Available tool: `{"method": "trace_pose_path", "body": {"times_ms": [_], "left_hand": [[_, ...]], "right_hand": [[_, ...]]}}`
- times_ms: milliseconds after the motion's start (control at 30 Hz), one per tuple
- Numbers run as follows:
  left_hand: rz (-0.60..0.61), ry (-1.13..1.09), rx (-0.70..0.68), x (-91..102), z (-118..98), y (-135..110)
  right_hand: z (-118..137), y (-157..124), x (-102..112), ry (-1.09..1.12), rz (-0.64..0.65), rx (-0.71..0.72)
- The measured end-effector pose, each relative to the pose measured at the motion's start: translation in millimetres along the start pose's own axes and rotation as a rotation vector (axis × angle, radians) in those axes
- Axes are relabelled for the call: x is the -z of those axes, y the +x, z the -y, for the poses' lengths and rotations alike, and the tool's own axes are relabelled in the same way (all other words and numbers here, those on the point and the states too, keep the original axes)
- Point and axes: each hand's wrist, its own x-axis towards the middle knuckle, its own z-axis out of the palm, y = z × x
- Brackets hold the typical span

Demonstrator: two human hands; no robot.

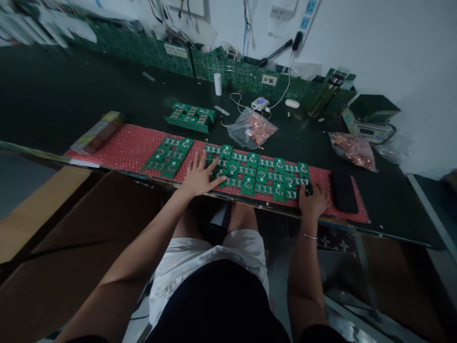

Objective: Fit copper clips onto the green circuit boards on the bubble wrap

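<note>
A row of green circuit boards [243, 170] lies side by side on a pink bubble-wrap sheet [132, 138] along the bench edge. My left hand [200, 175] rests at the left end of this row, fingers spread, its thumb reaching over the boards. At the right end, my right hand [314, 199] touches the last board [297, 179] with its fingers bent around the edge; part of that board is hidden by them. One separate circuit board [169, 156] lies left of my left hand. Behind it sits a stack of circuit boards [191, 117].
Behind the row lies a clear bag of copper-coloured parts [260, 127]; another such bag [352, 149] is at the right, near a scale [369, 129]. A black phone [344, 191] lies right of my right hand. A long box [98, 132] sits at the left.
</note>
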Motion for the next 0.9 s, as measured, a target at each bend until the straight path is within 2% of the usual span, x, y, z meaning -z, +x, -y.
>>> {"method": "trace_pose_path", "body": {"times_ms": [233, 300, 333, 400, 467, 500, 533, 600, 700, 900], "left_hand": [[0.142, 0.079, -0.06, -2.6, 3.4, -1.9], [0.127, 0.042, -0.084, 2.2, 10.2, -1.3], [0.079, 0.021, -0.066, 5.8, 16.1, -0.1], [-0.094, -0.019, 0.077, 15.1, 34.9, 4.2], [-0.286, -0.054, 0.347, 25.0, 61.7, 9.0], [-0.332, -0.078, 0.474, 29.2, 76.0, 10.9], [-0.342, -0.094, 0.58, 32.3, 89.6, 12.1], [-0.282, -0.099, 0.69, 34.4, 111.0, 12.8], [-0.233, -0.07, 0.676, 29.6, 123.2, 11.2], [-0.237, 0.002, 0.595, 16.8, 109.8, 11.3]], "right_hand": [[-2.0, 0.0, -1.3, 0.016, 0.007, 0.011], [-3.3, 0.0, -2.6, 0.02, 0.001, 0.011], [-4.0, -0.1, -3.3, 0.023, -0.003, 0.01], [-5.1, -0.3, -4.4, 0.029, -0.012, 0.01], [-5.6, -0.6, -4.8, 0.032, -0.019, 0.015], [-5.6, -0.8, -4.9, 0.031, -0.02, 0.019], [-5.4, -1.0, -4.8, 0.031, -0.022, 0.023], [-4.9, -1.2, -4.6, 0.03, -0.023, 0.022], [-4.2, -1.4, -4.6, 0.034, -0.023, 0.012], [-4.8, -1.2, -5.1, 0.041, -0.03, 0.02]]}}
